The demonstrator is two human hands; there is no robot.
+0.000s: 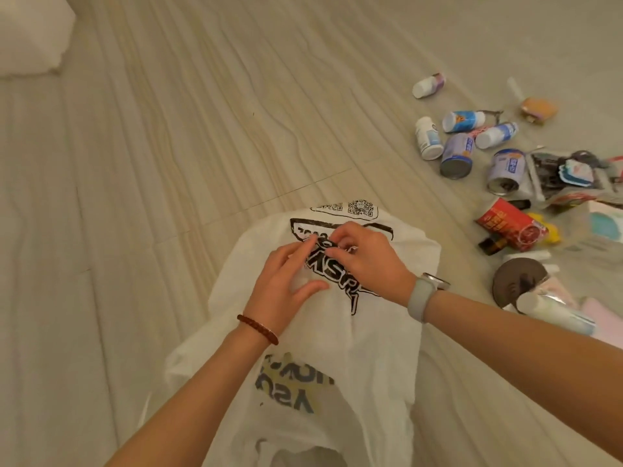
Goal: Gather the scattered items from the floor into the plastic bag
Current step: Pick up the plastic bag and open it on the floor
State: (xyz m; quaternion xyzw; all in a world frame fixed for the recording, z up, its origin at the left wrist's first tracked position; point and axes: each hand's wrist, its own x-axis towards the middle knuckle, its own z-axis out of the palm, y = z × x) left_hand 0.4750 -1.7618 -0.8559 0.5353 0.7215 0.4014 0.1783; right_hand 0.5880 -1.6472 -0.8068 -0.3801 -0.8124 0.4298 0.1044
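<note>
The plastic bag (337, 332) lies at lower centre, its bottom cut off. Both the left hand (286, 281) and right hand (364, 257) pinch its film. Scattered items (505, 170), partly cropped, crowd the right edge.

Thin, crinkled white plastic bag (371, 332) lies on smooth, wood-grained floor (168, 163).

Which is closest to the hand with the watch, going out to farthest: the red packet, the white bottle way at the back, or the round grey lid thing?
From the right hand:
1. Round grey lid, just right of the wrist.
2. Red packet, farther right; close to the lid's distance, but a bit more.
3. White bottle, far back on the floor.
</note>
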